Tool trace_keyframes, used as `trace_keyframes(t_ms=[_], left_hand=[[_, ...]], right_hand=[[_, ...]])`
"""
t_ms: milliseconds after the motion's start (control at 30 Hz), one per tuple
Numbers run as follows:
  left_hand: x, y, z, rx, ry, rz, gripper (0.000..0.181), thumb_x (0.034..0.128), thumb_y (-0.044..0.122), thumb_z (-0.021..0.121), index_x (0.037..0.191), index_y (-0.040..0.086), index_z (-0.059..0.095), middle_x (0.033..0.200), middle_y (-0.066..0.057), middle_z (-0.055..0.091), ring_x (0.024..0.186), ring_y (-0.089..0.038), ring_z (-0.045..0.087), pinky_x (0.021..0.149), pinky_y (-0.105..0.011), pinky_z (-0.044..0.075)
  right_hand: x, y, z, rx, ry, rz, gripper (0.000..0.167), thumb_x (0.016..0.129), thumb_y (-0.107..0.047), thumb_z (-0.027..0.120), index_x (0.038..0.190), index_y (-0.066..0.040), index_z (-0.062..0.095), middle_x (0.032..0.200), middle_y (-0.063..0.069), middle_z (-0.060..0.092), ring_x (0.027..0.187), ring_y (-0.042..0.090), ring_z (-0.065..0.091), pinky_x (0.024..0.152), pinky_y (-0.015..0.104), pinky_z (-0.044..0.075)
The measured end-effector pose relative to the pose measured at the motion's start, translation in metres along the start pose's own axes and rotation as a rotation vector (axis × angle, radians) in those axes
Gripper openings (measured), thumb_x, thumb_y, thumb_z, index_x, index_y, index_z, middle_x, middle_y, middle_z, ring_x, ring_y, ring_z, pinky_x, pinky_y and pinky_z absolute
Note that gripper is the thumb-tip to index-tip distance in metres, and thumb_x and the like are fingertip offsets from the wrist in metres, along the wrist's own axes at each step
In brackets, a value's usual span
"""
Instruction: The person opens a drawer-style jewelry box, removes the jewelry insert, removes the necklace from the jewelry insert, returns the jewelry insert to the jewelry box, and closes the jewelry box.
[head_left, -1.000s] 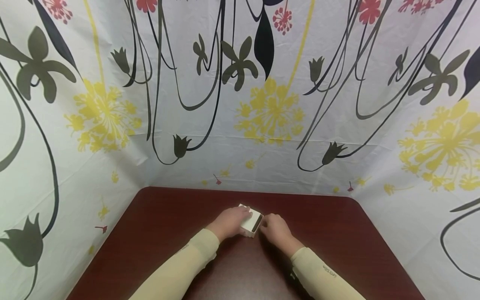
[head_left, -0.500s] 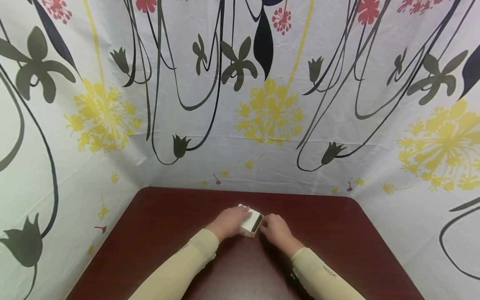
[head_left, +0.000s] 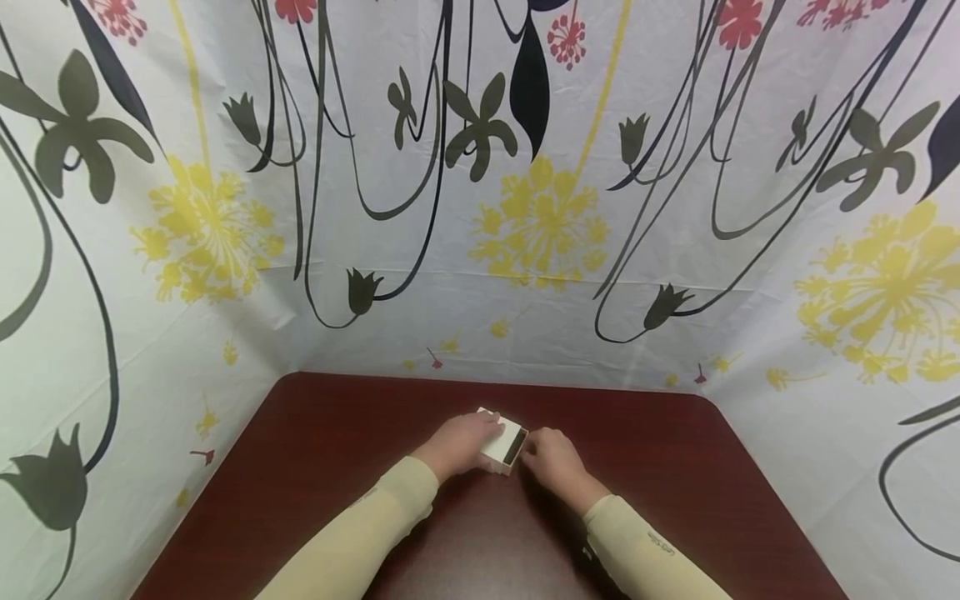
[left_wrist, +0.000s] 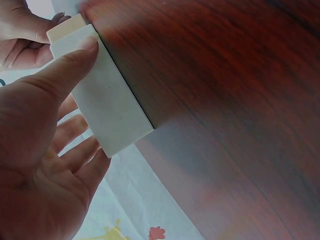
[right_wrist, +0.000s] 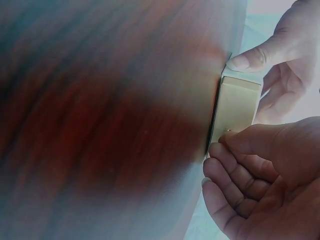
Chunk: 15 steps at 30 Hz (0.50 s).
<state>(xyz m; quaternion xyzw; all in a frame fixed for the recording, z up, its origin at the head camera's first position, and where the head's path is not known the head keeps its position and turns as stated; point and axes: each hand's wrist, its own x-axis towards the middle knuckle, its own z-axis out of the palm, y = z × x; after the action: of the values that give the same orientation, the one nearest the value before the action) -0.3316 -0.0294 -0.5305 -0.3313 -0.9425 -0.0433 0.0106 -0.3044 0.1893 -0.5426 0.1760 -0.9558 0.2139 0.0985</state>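
Pulling the drawer [right_wrist: 239, 102] out of its white sleeve [head_left: 502, 445] looks like the step in hand. The sleeve lies on the table [head_left: 375, 408]; at its left the left hand [head_left: 459, 443] is curled round it, and at its right end the right hand [head_left: 553, 460] pinches what seems a small knob [right_wrist: 228, 130]. Next probably calls for a straight pull against a steady sleeve. That hand mostly covers the knob; shadow hides the drawer's inside.
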Motion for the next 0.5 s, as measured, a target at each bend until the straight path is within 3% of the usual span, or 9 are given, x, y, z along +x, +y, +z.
trace_keyframes(t_ms=[500], left_hand=[[-0.001, 0.0002, -0.0043, -0.007, -0.01, -0.001, 0.074, 0.0937, 0.044, 0.089, 0.158, 0.019, 0.064, 0.166, -0.006, 0.056, 0.152, -0.022, 0.052, 0.121, -0.037, 0.047]], right_hand=[[-0.0002, 0.0013, 0.0007, -0.014, -0.011, 0.005, 0.024, 0.089, -0.003, 0.083, 0.072, -0.016, 0.071, 0.068, -0.008, 0.062, 0.063, 0.011, 0.051, 0.06, 0.036, 0.051]])
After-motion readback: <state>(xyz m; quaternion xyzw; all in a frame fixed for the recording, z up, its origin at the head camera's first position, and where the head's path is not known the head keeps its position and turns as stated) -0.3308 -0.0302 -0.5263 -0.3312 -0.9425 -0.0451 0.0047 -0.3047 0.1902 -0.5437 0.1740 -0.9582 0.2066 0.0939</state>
